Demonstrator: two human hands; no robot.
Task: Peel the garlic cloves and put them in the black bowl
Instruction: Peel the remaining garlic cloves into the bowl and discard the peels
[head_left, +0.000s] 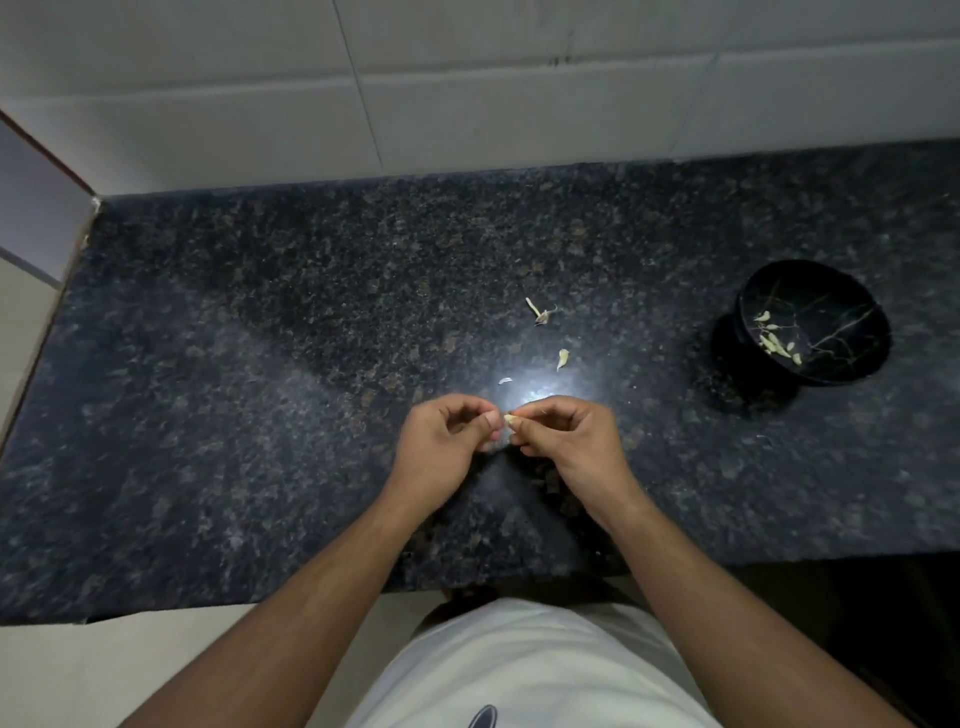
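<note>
I see both hands meeting over the middle of the dark speckled table (260, 364), near its front edge. My left hand (441, 447) and right hand (566, 441) each have fingers curled in, pinching a small pale garlic clove (510, 419) between their fingertips; most of the clove is hidden by the fingers.

Just beyond the hands a small white skin scrap (505, 381) lies in a bright glare spot. A little farther back sits a yellowish peel piece (562, 358), and beyond that a dried stem bit (540, 313). All three lie loose on the table, apart from each other.

The black bowl (815, 325) stands well to the right, tilted toward me in this view, with several pale cloves (776, 340) resting inside it. Between my right hand and the bowl I see only bare stone.

A white tiled wall (467, 78) closes the table's far edge, and a side wall (36, 208) bounds the left end. The front edge runs just ahead of my white shirt (535, 670).
</note>
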